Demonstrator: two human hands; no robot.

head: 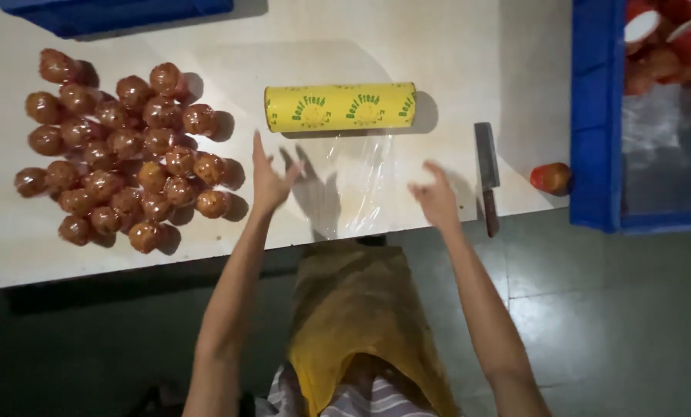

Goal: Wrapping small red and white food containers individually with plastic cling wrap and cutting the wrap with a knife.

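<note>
Both hands (270, 179) (436, 197) hover open over cling film (353, 181)

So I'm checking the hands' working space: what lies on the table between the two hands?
In the head view, a sheet of clear film pulled from the yellow roll lies between the left hand and right hand; nothing else lies there.

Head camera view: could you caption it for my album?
Both hands, left and right, hover over clear film below a yellow roll.
</note>
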